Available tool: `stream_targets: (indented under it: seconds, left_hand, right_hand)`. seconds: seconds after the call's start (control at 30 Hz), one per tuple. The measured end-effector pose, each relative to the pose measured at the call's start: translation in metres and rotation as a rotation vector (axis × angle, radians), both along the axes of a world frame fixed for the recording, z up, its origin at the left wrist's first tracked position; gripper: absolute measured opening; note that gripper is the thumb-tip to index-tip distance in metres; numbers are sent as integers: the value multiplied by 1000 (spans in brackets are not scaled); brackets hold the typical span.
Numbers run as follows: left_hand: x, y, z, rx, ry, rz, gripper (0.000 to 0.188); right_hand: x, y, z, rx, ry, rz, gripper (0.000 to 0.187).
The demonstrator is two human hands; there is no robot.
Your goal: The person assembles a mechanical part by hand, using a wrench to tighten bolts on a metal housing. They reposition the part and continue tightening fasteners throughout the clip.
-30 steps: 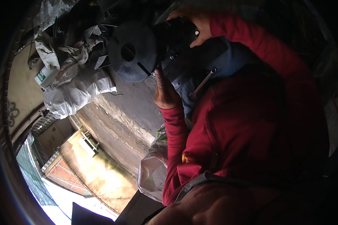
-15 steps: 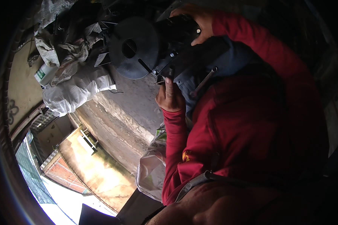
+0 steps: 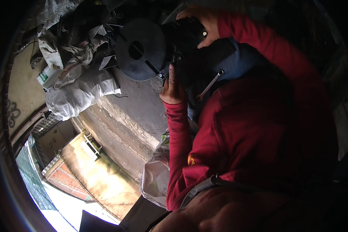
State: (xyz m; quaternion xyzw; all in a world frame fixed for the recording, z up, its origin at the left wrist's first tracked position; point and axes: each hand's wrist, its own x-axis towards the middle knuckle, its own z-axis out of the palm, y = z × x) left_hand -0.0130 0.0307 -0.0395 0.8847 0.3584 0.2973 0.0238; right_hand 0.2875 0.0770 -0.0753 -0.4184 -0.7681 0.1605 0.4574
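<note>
A dark machine part with a round grey disc [image 3: 132, 69], holed in the middle and slotted, lies across the top of the view. My right hand [image 3: 207, 26] is wrapped round the far right end of its black body [image 3: 181, 33], near a bright bolt head [image 3: 204, 34]. At the disc's lower right edge, my left hand [image 3: 173, 89] has curled fingers and a raised index finger. A short dark cylindrical piece [image 3: 174, 58] extends past that fingertip against the part; its full shape is hidden. A combination wrench [image 3: 210, 85] lies on my blue-clad lap.
A white plastic bundle [image 3: 81, 94], crumpled rags [image 3: 50, 52] and a white container with a green label [image 3: 46, 77] lie left of the disc. Rough concrete floor [image 3: 131, 104] runs below them. An open white sack [image 3: 154, 178] stands beside my left forearm.
My left hand has moved up, bringing the dark piece to the bolt area of the part. The disc has shifted slightly right in view, and the wrench shows more brightly.
</note>
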Motion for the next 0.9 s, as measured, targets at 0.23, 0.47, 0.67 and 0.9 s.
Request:
stream_targets:
  seconds: [0.23, 0.47, 0.67, 0.9]
  left_hand:
    - [-6, -15, 7, 61, 83, -57, 70]
    - [-3, -11, 8, -67, 57, -64, 65]
    - [15, -20, 35, -135, -207, 10, 54]
    - [13, -17, 26, -171, -147, 21, 51]
  right_hand:
    - [2, -11, 16, 27, 21, -18, 88]
    - [2, -10, 15, 69, 44, 8, 87]
    - [0, -9, 14, 65, 72, 11, 81]
    - [-1, 0, -8, -31, 1, -35, 93]
